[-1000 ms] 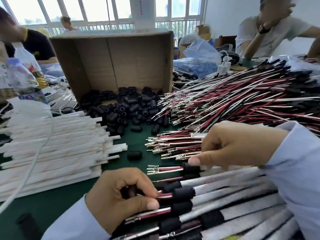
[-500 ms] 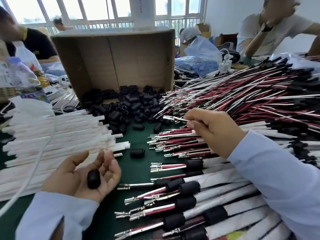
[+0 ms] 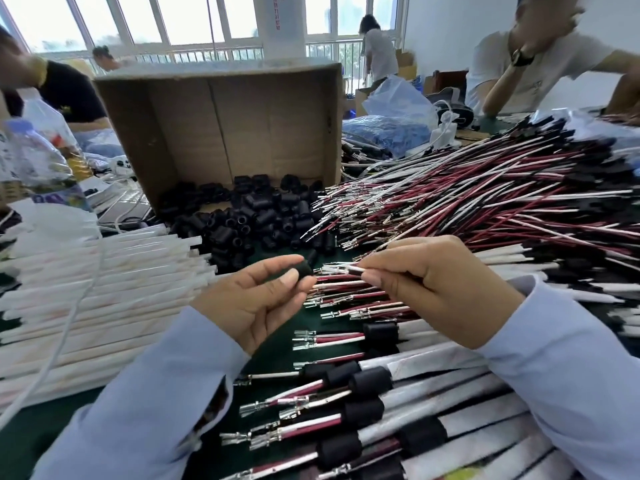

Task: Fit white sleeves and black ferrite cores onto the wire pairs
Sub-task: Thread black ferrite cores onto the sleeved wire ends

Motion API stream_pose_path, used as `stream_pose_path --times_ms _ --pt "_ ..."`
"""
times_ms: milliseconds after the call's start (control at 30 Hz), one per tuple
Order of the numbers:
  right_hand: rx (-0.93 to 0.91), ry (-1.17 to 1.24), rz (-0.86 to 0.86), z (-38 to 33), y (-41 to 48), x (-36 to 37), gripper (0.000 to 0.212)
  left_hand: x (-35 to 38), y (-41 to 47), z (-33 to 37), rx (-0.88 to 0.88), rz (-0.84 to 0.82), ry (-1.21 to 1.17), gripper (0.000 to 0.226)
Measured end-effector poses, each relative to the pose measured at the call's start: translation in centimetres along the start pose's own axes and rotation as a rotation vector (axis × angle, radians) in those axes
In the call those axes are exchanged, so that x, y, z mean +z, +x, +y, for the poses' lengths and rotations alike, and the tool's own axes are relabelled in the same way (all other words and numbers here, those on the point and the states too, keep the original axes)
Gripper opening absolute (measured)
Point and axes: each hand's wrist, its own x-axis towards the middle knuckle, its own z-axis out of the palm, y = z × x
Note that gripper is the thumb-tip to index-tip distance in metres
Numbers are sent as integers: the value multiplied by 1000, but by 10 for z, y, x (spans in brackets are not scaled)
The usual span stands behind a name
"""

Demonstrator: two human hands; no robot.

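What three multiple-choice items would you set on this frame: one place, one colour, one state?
1. Where does the heap of loose black cores lie?
A. on the white sleeves
B. at the mouth of the cardboard box
C. in a plastic bag

2. What colours is the wire pair in the right hand?
A. blue and yellow
B. green and black
C. red and white

3. How is the single core by the wire tips held?
A. pinched by the left hand
B. lying loose on the table
C. already against a sleeve

Key:
1 B, the heap spills out of the tipped box.
2 C, a dark red and a white wire run out from the fingers.
3 A, thumb and fingertip close on it.
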Motion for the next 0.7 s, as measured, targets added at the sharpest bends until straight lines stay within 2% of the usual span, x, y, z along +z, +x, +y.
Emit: stream_pose_path --times_ms 100,333,533,700 --pt "23 48 93 -3 -2 -1 27 0 3 -2 -42 -74 21 23" --pt "14 94 85 -6 -4 0 26 -5 -2 -6 -49 -216 -43 25" --pt "-11 44 98 -12 -5 2 28 -4 -4 -8 26 -235 1 25" --pt "19 22 -1 -12 -4 3 33 -8 -7 -8 133 -232 60 24"
